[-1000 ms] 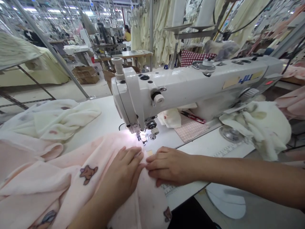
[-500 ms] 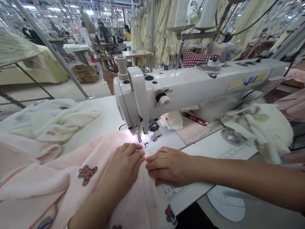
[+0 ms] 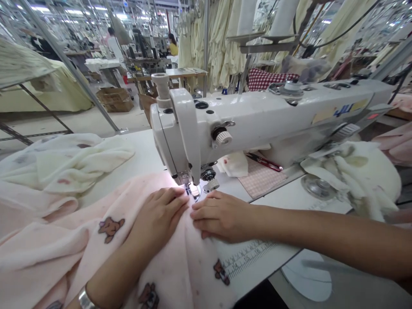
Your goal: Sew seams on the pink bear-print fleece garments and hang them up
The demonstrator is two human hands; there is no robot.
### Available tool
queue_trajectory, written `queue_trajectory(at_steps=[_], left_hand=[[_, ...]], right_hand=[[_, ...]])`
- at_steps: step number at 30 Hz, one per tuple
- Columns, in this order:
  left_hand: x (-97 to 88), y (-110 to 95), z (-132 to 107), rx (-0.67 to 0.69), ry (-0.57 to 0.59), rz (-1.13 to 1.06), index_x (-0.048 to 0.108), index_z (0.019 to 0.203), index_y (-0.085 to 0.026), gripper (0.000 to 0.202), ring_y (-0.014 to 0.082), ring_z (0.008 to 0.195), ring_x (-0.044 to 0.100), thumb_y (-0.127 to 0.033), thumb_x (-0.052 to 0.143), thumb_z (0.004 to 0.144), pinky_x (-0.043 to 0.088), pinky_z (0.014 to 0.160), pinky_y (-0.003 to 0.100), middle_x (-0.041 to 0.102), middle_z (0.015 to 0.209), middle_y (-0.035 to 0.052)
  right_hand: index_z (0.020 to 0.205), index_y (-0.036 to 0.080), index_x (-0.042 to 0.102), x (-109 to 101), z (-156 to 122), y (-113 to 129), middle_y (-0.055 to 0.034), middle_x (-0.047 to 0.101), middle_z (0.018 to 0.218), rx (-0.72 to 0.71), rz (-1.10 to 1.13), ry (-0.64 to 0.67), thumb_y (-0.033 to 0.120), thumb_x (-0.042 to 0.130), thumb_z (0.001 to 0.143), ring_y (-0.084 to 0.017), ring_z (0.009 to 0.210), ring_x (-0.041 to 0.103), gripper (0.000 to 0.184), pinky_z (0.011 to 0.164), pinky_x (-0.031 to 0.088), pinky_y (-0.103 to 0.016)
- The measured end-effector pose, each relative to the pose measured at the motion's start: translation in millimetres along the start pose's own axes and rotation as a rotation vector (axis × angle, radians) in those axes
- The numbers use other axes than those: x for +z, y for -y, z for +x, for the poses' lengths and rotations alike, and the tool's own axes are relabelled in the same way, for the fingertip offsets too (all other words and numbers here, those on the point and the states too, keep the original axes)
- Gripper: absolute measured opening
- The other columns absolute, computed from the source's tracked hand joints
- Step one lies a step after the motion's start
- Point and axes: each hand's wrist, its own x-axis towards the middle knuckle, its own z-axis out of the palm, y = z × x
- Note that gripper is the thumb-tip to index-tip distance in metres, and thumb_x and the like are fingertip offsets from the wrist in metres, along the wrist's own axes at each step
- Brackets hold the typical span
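Pink cloth (image 3: pixel 174 274) has advanced a little toward 11 o'clock since the earlier frame, and the left hand (image 3: pixel 162 212) and right hand (image 3: pixel 223 216) have come nearer to the presser foot (image 3: pixel 188 189). Taking this foot as the clock's centre, cream cloth (image 3: pixel 83 161) lies at 9 on the surface (image 3: pixel 144 148). At 8, the left hand rests on the pink cloth, fingers close together; whether its grip pinches, I cannot tell. At 4, the right hand touches the cloth's edge, fingers also together, its pinch hidden. Red snips (image 3: pixel 265 162) lie apart, between 2 and 3. I judge the sewing partly done: cloth reaches the foot, but much remains from 5 to 7; finished stitches cannot be distinguished.
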Motion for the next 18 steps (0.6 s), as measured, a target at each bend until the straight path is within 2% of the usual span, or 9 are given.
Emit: queue_trajectory(at_steps=[3, 6, 8, 10, 12, 13, 15, 18], left_hand=[[2.5, 12.6, 4.8, 0.009, -0.045, 0.014, 0.061, 0.099, -0.019, 0.021, 0.0212, 0.096, 0.055, -0.025, 0.042, 0.092, 0.044, 0.083, 0.038, 0.062, 0.106, 0.0058], [4.2, 21.1, 9.4, 0.002, -0.051, 0.031, 0.061, 0.097, -0.020, 0.020, 0.0211, 0.088, 0.056, -0.027, 0.043, 0.092, 0.045, 0.078, 0.037, 0.063, 0.094, 0.0047], [2.4, 21.1, 11.8, -0.001, -0.039, 0.043, 0.060, 0.094, -0.021, 0.020, 0.0208, 0.085, 0.055, -0.028, 0.042, 0.092, 0.044, 0.075, 0.036, 0.063, 0.091, 0.0042], [-2.0, 16.4, 13.8, -0.034, -0.032, 0.058, 0.059, 0.092, -0.021, 0.019, 0.0209, 0.085, 0.055, -0.027, 0.041, 0.092, 0.044, 0.077, 0.037, 0.062, 0.090, 0.0046], [-7.8, 9.1, 15.2, -0.111, -0.010, 0.080, 0.055, 0.090, -0.019, 0.015, 0.0222, 0.086, 0.056, -0.024, 0.042, 0.091, 0.043, 0.079, 0.039, 0.061, 0.090, 0.0059], [-10.6, 5.2, 15.6, -0.159, 0.012, 0.095, 0.053, 0.091, -0.018, 0.012, 0.0232, 0.087, 0.056, -0.022, 0.042, 0.090, 0.043, 0.080, 0.040, 0.061, 0.090, 0.0067], [-14.2, -1.1, 15.6, -0.241, 0.073, 0.128, 0.049, 0.095, -0.016, 0.011, 0.0248, 0.088, 0.057, -0.019, 0.041, 0.088, 0.043, 0.080, 0.042, 0.061, 0.090, 0.0083], [-12.4, -5.5, 12.9, -0.256, 0.137, 0.194, 0.047, 0.102, -0.013, 0.017, 0.0272, 0.091, 0.058, -0.018, 0.035, 0.090, 0.042, 0.082, 0.047, 0.062, 0.092, 0.0111]], right_hand=[[0.102, 0.015, 0.062, 3.4, 1.1, -3.3, -0.0022, 0.064, 0.108, 0.065, -0.041, 0.004, 0.026, 0.046, 0.094, -0.017, 0.099, 0.051, 0.021, 0.079, 0.033, -0.031], [0.096, 0.016, 0.063, 1.5, 2.0, -4.0, -0.0034, 0.063, 0.098, 0.167, -0.057, 0.058, 0.027, 0.048, 0.093, -0.018, 0.090, 0.050, 0.018, 0.072, 0.030, -0.031], [0.096, 0.017, 0.062, -2.5, 2.4, -2.5, -0.0049, 0.062, 0.092, 0.259, -0.044, 0.086, 0.037, 0.050, 0.092, -0.018, 0.084, 0.048, 0.023, 0.070, 0.029, -0.032], [0.096, 0.016, 0.061, -6.8, 2.7, 1.0, -0.0062, 0.060, 0.090, 0.363, -0.008, 0.113, 0.052, 0.053, 0.086, -0.019, 0.081, 0.046, 0.038, 0.069, 0.029, -0.032], [0.090, 0.015, 0.060, -9.3, 3.2, 6.2, -0.0066, 0.058, 0.088, 0.437, 0.036, 0.144, 0.063, 0.056, 0.078, -0.019, 0.079, 0.045, 0.050, 0.068, 0.030, -0.032], [0.086, 0.015, 0.060, -9.3, 3.4, 9.0, -0.0062, 0.057, 0.086, 0.452, 0.057, 0.157, 0.064, 0.058, 0.076, -0.019, 0.077, 0.044, 0.050, 0.067, 0.030, -0.032], [0.079, 0.015, 0.057, -6.7, 3.2, 14.0, -0.0053, 0.055, 0.083, 0.439, 0.075, 0.155, 0.057, 0.058, 0.080, -0.017, 0.074, 0.043, 0.042, 0.065, 0.030, -0.031], [0.076, 0.015, 0.056, 0.1, 0.5, 16.7, -0.0044, 0.054, 0.078, 0.351, 0.064, 0.107, 0.037, 0.050, 0.090, -0.016, 0.070, 0.041, 0.026, 0.062, 0.031, -0.029]])
